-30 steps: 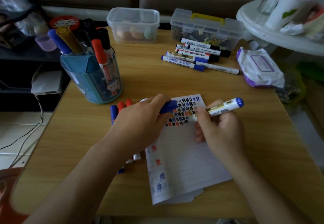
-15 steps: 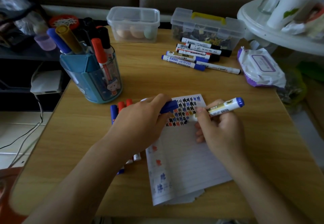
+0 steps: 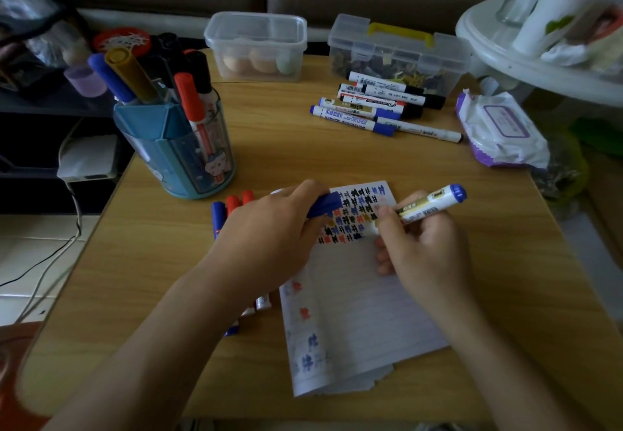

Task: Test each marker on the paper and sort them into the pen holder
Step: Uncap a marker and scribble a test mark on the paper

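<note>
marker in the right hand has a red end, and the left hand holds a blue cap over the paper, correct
Not quite. The head view shows the marker in the right hand has a blue end, not red. The left hand does hold a blue cap over the paper.

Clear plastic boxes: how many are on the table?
2. The plain box stands at the far edge, middle; the yellow-handled box stands right of it, behind the loose markers. None seems hidden.
</note>
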